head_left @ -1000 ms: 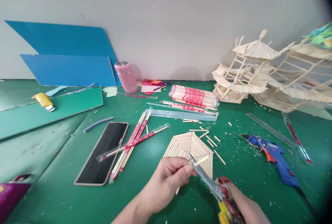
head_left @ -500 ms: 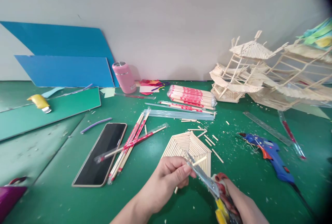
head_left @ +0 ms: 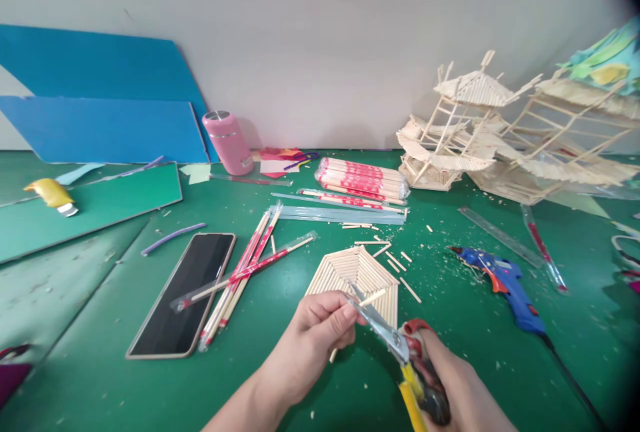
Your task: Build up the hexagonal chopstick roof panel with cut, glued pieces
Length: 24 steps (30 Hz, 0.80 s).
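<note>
My left hand (head_left: 323,329) is closed, pinching a thin wooden stick (head_left: 374,297) between thumb and fingers. One end of the stick sticks out to the right, and a short end shows below the fingers. My right hand (head_left: 457,379) grips scissors (head_left: 393,339) with red, black and yellow handles. Their blades lie across the stick, close to my left fingertips; whether they have cut into it I cannot tell. Behind and below both hands, a polygonal panel of wooden sticks (head_left: 345,265) lies on the green table (head_left: 270,379), partly hidden by my left hand.
Wrapped chopsticks (head_left: 245,272) lie beside and partly over a phone (head_left: 183,292). A blue glue gun (head_left: 505,282) rests at right. Cut stick pieces (head_left: 395,261), a chopstick bundle (head_left: 363,179), a pink bottle (head_left: 230,142), a yellow cutter (head_left: 50,193) and stick-built towers (head_left: 450,132) stand or lie farther back.
The view has turned slightly right, so everything appears shifted left. Both hands keep hold of the stick and the scissors, with the blades still at the stick.
</note>
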Tool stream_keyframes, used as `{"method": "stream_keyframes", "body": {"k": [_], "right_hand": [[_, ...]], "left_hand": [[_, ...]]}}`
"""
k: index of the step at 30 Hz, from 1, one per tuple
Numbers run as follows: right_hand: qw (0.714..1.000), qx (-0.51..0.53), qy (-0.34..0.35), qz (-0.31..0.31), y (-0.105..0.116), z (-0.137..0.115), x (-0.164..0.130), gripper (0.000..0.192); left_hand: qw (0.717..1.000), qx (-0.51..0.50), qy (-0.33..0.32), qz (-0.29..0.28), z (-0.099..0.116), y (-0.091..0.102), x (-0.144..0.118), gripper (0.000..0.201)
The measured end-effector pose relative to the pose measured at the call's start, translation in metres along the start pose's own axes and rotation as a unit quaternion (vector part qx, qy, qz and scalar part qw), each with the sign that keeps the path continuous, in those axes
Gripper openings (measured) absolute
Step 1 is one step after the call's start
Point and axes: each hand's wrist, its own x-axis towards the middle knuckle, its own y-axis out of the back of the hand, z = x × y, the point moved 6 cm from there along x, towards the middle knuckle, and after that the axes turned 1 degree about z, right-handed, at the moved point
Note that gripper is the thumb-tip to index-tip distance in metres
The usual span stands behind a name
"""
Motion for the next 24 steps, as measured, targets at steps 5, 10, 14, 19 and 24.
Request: {"method": "stream_keyframes", "body": {"k": [5,10,14,19,24], "right_hand": [[0.999,-0.027,-0.005,-0.017,0.000,-0.006,0.000,0.035],[1.000,-0.001,-0.003,0.007,0.001,0.003,0.003,0.041],[1.000,0.028,-0.008,0.007,-0.005,0.018,0.003,0.045],[0.999,0.043,-0.017,-0.020,-0.007,0.016,0.002,0.038],[1.000,-0.020,-0.013,-0.017,0.000,0.007,0.004,0.039]], "left_hand": [[0.997,0.053,-0.021,0.047,0.002,0.004,-0.001,0.026],[0.999,0.000,-0.017,0.040,-0.001,0.004,-0.001,0.025],[0.998,-0.065,0.011,-0.001,-0.003,-0.002,0.000,0.027],[0.996,-0.083,0.016,0.011,-0.007,-0.005,0.000,0.026],[0.997,-0.013,-0.016,0.071,-0.005,0.002,-0.002,0.025]]}}
